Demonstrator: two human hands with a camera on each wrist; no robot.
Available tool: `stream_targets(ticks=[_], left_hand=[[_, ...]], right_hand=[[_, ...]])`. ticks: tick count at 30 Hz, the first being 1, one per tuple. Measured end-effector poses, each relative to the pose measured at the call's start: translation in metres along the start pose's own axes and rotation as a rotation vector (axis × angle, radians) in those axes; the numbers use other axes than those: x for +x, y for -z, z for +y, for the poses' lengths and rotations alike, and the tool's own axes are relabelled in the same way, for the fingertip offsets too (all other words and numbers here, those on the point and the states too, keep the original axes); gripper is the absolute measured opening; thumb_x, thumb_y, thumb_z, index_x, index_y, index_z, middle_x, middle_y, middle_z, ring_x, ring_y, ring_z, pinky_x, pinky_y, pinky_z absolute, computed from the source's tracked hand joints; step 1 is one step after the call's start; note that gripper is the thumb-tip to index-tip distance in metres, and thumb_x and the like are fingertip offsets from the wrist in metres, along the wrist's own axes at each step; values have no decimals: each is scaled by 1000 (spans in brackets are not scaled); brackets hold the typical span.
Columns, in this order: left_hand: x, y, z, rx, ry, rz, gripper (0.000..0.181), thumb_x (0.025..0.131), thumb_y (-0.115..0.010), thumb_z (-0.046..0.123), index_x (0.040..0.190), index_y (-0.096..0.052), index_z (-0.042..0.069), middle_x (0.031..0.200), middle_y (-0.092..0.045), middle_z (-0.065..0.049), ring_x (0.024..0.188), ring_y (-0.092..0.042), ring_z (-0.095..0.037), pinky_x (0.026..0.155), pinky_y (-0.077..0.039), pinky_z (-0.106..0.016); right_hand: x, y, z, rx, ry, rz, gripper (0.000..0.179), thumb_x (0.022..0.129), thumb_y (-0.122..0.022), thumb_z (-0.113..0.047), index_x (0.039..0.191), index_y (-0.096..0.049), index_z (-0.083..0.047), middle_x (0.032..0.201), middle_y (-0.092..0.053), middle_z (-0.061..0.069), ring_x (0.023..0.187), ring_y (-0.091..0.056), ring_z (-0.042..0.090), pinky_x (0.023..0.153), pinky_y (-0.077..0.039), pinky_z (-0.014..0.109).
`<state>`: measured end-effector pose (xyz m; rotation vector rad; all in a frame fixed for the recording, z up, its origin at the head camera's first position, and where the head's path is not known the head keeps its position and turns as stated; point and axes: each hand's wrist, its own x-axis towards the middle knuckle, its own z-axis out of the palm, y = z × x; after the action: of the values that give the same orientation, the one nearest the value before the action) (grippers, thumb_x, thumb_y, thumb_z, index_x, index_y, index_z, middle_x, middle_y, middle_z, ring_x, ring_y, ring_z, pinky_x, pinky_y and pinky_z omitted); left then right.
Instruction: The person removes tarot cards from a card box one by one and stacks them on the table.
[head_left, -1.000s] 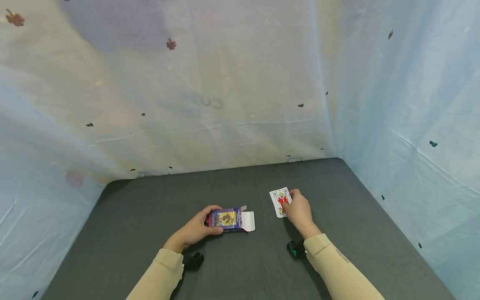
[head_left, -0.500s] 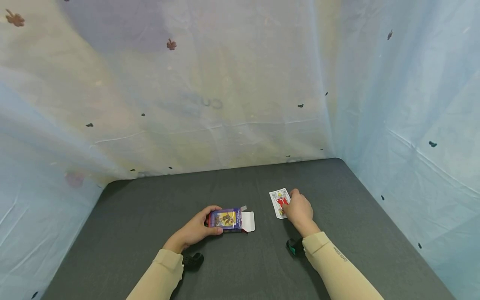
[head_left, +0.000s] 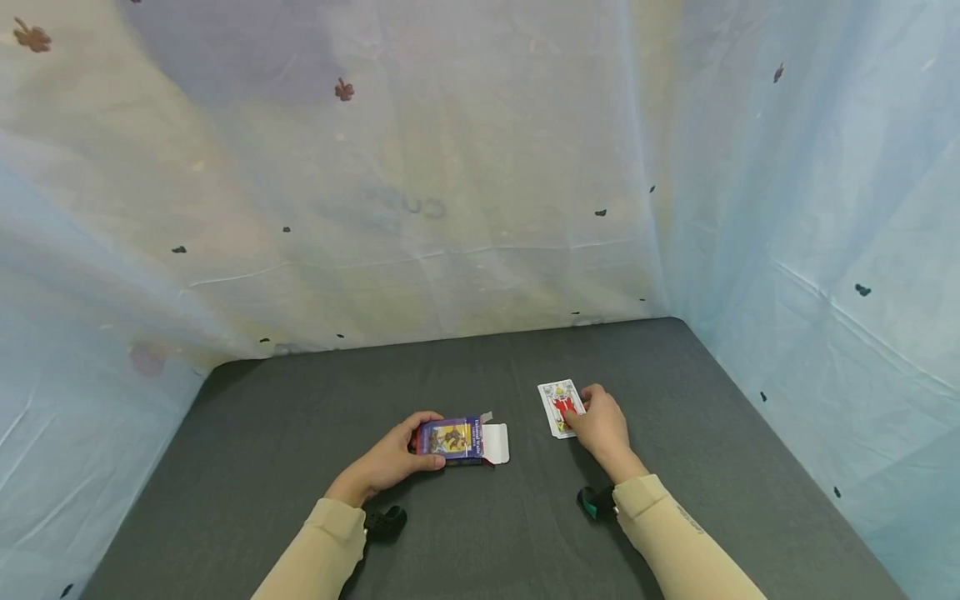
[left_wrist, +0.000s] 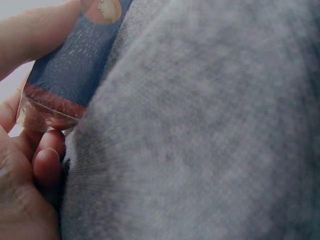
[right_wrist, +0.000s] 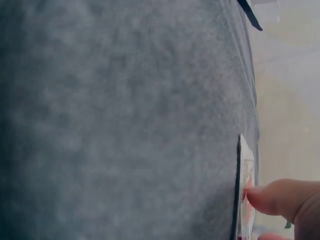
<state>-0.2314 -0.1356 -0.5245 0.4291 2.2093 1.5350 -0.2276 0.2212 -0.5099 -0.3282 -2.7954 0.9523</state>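
My left hand (head_left: 393,457) grips a purple-blue card box (head_left: 452,438) by its left end, thumb along the near edge and fingers at the far edge. The box's white end flap (head_left: 496,442) stands out to the right. In the left wrist view, the thumb and curled fingers surround the shiny wrapped end of the box (left_wrist: 75,65). Farther right, my right hand (head_left: 603,423) holds a small stack of white-bordered cards (head_left: 558,406) with a red figure on top. The right wrist view has the thumb (right_wrist: 277,200) pressing the card face; the other fingers are mostly hidden.
Both hands are over a table with a dark grey cloth (head_left: 315,400). Pale translucent sheets (head_left: 450,208) with small leaf-like marks rise behind it and at both sides. Black straps with small devices (head_left: 386,523) sit at the wrists.
The right hand and its cards have shifted very slightly toward me, and the stack's edges look more even. The left hand and box stay put.
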Motion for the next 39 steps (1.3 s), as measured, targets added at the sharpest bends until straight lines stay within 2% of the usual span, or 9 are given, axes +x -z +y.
stream_targets(ticks=[8,13,19,24,28,33,39], left_hand=[[0,0,-1,4,4,2,69,83,-79,25,142,-42,21,127,-49,-10,107,-50,-25,90,-42,-43],[1,-1,1,4,-1,1,70,83,-79,26,142,-42,20,128,-48,-10,108,-50,-25,91,-41,-44],[1,-2,1,7,1,1,71,82,-79,27,142,-42,21,128,-48,-10,108,-50,-25,91,-41,-44],[0,-1,1,14,2,12,68,83,-79,23,141,-43,19,126,-49,-11,106,-50,-26,90,-41,-42],[-7,-2,13,9,2,16,66,84,-78,19,140,-44,16,124,-49,-13,105,-50,-27,89,-41,-41],[-13,-3,26,21,-13,8,65,85,-77,19,140,-43,13,125,-49,-13,105,-50,-27,88,-42,-41],[-1,-3,4,31,-1,13,68,84,-78,24,141,-42,18,127,-48,-11,107,-49,-26,90,-41,-43]], right_hand=[[2,3,3,-4,26,-22,46,81,-75,-20,115,-59,7,89,-58,14,76,-53,27,69,-42,42],[2,8,4,19,12,-70,43,82,-74,-21,113,-61,7,91,-60,14,77,-54,25,70,-43,41],[4,13,11,142,-65,-156,46,86,-72,-26,118,-58,4,96,-58,13,80,-53,24,67,-42,36],[5,14,15,243,-97,-198,52,83,-76,-27,120,-55,3,103,-56,15,86,-52,25,69,-42,34],[2,12,14,300,-104,-216,60,80,-80,-26,124,-51,3,108,-53,16,92,-50,27,76,-42,36],[-2,10,14,295,-100,-241,74,77,-83,-29,131,-44,4,118,-48,18,100,-48,29,86,-41,43],[-2,16,20,259,-42,-325,84,73,-87,-29,134,-39,4,121,-42,18,102,-44,28,87,-38,42]])
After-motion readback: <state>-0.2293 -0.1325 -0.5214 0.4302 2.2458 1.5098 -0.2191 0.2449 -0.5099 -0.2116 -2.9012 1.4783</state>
